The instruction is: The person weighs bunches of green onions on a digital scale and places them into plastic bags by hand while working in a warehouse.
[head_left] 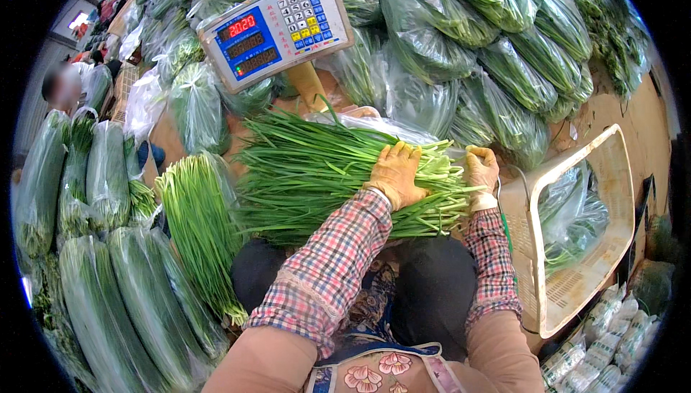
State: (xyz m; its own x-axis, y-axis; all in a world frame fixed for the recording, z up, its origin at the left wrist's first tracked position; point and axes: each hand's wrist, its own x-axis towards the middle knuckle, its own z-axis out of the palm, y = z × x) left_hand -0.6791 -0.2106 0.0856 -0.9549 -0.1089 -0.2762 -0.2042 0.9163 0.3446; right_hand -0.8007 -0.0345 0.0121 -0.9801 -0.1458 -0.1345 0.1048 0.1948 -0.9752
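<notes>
A large loose bundle of long, flat green leaves with pale cut stalk ends [309,170] is laid crosswise in front of the dark-trousered knees [435,285], its leafy tips turned left and its cut ends right. The yellow-gloved left hand [397,175] is laid over the stalks toward their cut ends, its thumb spread away from the fingers; nothing is seen enclosed in it. The yellow-gloved right hand [482,168] is placed just beside the cut ends, its fingers curled in toward the thumb; whether anything is pinched there cannot be told. Both forearms are covered by red, black and white checked sleeves [324,267].

Under the far edge of the bundle, a clear plastic sheet or bag [396,128] is partly exposed. Beyond it, a tilted scale panel with a lit display and keypad [277,29] is carried on a yellow post [307,85]. At left, a second upright sheaf of bright green leaves [198,224] is set beside long bagged greens [108,306]. More clear-bagged green bundles [497,55] are heaped on the far side. At right, bagged leaves [572,213] are contained in a cream plastic basket [534,263] tipped on its side.
</notes>
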